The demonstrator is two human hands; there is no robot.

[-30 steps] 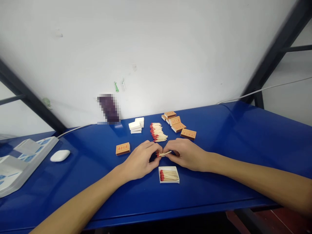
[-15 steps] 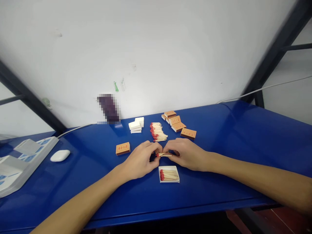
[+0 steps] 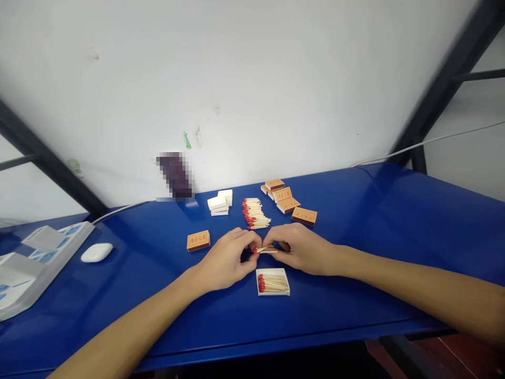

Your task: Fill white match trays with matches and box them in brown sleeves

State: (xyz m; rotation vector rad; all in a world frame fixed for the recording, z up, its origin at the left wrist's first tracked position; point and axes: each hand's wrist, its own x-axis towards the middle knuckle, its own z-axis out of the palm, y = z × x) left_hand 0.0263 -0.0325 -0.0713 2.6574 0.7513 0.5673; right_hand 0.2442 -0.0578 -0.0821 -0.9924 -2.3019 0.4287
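Note:
Between my two hands is a small bunch of red-tipped matches (image 3: pixel 266 250), lying sideways. The fingers of my left hand (image 3: pixel 231 258) pinch the red-headed end, while my right hand (image 3: pixel 302 250) closes on the pale stick end. Just below them on the blue table sits a white matchbox tray (image 3: pixel 273 291) with a layer of matches inside, heads to the left. Beyond my fingers lies a loose pile of matches (image 3: pixel 254 213), heads also to the left. The exact number of matches in my fingers is hidden.
Several orange matchbox sleeves (image 3: pixel 288 205) lie at the back right, and one orange matchbox (image 3: pixel 198 240) is left of my left hand. White trays (image 3: pixel 219 203) are stacked behind. A white earbud case (image 3: pixel 97 252) and a plastic organizer (image 3: pixel 51 260) stand on the left of the blue table (image 3: pixel 150 295).
Almost nothing differs. Both hands keep the matches pinched in the same place, and the whole view has shifted very slightly.

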